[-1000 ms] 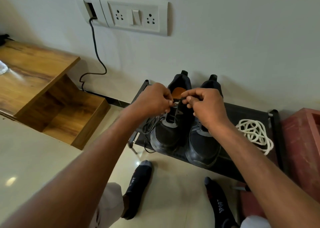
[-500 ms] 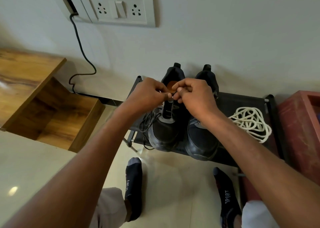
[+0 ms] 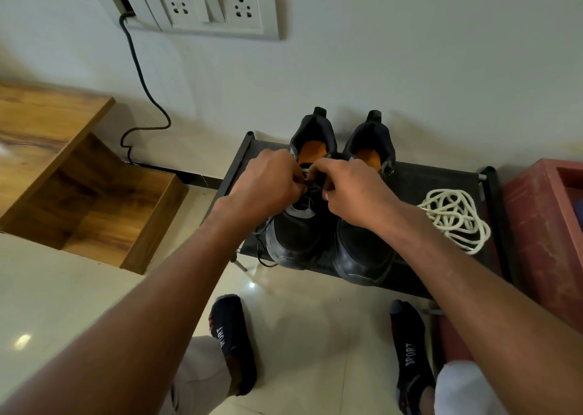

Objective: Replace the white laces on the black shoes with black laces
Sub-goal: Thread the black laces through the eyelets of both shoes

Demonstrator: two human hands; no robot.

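Note:
Two black shoes stand side by side on a low black rack (image 3: 419, 178), toes toward me. Over the tongue of the left shoe (image 3: 293, 241) my left hand (image 3: 268, 184) and my right hand (image 3: 350, 190) meet, each pinching a thin black lace (image 3: 307, 184) at the upper eyelets. Loose black lace (image 3: 260, 250) hangs off the shoe's left side and over the rack's edge. The right shoe (image 3: 362, 256) is partly hidden under my right wrist. A heap of white laces (image 3: 454, 215) lies on the rack to the right of the shoes.
A red box (image 3: 542, 225) stands right of the rack, a wooden shelf unit (image 3: 79, 193) to the left. A black cable (image 3: 142, 77) runs down the wall from a socket panel (image 3: 208, 4). My socked feet (image 3: 233, 342) stand on the glossy floor tiles.
The camera has tilted, so the orange insoles now show. Both hands stay at the left shoe's tongue, working the black lace a little lower on the eyelets.

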